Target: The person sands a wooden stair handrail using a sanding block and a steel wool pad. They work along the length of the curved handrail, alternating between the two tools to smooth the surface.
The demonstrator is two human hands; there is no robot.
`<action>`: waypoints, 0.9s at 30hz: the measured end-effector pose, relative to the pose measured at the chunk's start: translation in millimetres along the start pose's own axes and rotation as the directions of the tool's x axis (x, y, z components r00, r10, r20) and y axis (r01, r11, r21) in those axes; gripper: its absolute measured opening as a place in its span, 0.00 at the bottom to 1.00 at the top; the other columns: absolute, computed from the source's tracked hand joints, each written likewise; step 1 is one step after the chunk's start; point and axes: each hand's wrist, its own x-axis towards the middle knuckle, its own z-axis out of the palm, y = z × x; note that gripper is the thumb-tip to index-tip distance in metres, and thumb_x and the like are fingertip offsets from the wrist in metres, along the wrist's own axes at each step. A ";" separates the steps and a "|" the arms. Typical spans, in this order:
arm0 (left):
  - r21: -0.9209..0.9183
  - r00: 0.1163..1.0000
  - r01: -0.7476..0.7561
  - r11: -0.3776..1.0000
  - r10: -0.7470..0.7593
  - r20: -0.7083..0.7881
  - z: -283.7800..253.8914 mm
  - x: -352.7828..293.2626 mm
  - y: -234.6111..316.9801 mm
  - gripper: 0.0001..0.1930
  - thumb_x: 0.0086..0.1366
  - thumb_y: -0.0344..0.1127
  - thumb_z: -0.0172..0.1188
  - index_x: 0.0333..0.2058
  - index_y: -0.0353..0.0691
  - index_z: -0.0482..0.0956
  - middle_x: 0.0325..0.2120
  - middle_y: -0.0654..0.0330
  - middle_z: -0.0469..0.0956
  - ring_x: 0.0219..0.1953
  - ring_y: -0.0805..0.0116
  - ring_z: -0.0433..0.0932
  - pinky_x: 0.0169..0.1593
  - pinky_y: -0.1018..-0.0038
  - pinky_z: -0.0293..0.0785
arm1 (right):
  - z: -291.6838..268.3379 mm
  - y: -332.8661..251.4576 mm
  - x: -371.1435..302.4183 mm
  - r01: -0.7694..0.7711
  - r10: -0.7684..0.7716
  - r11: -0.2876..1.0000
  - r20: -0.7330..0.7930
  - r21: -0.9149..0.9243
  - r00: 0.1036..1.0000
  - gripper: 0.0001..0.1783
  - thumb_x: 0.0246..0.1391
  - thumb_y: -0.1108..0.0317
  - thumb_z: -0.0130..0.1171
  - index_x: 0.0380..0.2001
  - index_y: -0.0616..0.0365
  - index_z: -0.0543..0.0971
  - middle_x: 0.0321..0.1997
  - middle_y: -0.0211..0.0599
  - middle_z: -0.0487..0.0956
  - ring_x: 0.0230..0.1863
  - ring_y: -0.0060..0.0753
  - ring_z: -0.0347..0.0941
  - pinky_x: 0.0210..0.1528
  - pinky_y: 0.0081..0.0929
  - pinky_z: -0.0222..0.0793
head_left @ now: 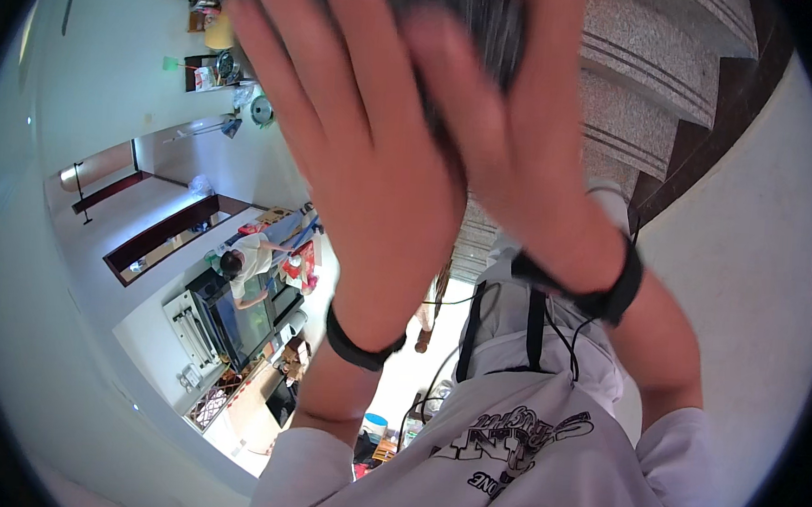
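Note:
Both hands are raised close before me, overlapping at the top of the head view. My left hand (373, 186) has its fingers stretched out and slightly apart, back toward me. Crossing beside it, my right hand (537, 169) is smeared by motion, its thumb lying against the left hand and its other fingers running past the upper edge. Behind the fingers is a dark grey, streaky thing (480, 26); its kind is unclear, and I cannot tell whether the hands press on it. A black band sits on each wrist.
Speckled stone stairs (632, 123) with dark edging curve up at the right beside a pale wall (738, 292). To the left, in a room, another person (249, 267) bends by a dark glass-topped cabinet (244, 323). Thin black cords (572, 343) hang over my clothes.

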 end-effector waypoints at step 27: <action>-0.157 0.916 0.334 0.929 -0.280 0.288 -27.8 -63.0 5.8 0.47 0.72 0.41 0.58 0.76 0.34 0.34 0.74 0.27 0.33 0.75 0.23 0.40 0.74 0.40 0.43 | -46.4 -22.1 42.0 -0.031 0.027 0.987 0.028 0.156 0.999 0.26 0.75 0.58 0.46 0.68 0.64 0.66 0.64 0.41 0.70 0.65 0.32 0.66 0.68 0.29 0.58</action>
